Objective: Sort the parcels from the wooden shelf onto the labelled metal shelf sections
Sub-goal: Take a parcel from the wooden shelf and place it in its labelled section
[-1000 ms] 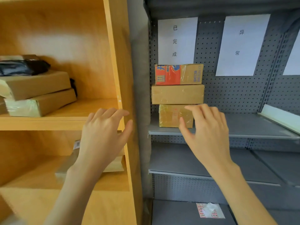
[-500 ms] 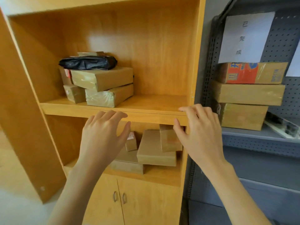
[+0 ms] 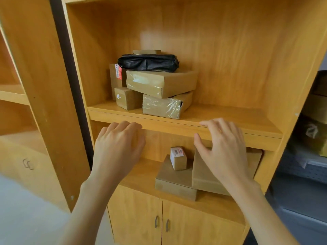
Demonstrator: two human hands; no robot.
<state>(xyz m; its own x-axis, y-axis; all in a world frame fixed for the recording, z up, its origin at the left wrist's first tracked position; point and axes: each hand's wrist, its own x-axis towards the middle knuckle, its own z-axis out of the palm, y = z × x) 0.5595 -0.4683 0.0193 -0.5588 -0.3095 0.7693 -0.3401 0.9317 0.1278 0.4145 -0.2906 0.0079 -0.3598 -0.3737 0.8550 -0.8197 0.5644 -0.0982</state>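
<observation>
The wooden shelf (image 3: 221, 119) fills the view. On its upper board stands a pile of brown cardboard parcels (image 3: 161, 84) with a black plastic parcel (image 3: 148, 62) on top. The lower board carries a small labelled box (image 3: 178, 158) on a flat brown box (image 3: 174, 181), beside a larger flat box (image 3: 203, 172). My left hand (image 3: 118, 147) and my right hand (image 3: 224, 147) hover empty in front of the upper board's edge, fingers relaxed and spread. The right hand partly hides the larger flat box.
The metal shelf (image 3: 304, 167) shows only as a dark strip at the right edge, with stacked parcels (image 3: 316, 110) on it. Cabinet doors with handles (image 3: 161, 222) close the wooden unit's base. A second wooden unit (image 3: 19, 96) stands at the left.
The view has swung left from the metal shelf to the wooden shelf and drawn closer. Both empty hands travelled with it and now hover before the upper board.
</observation>
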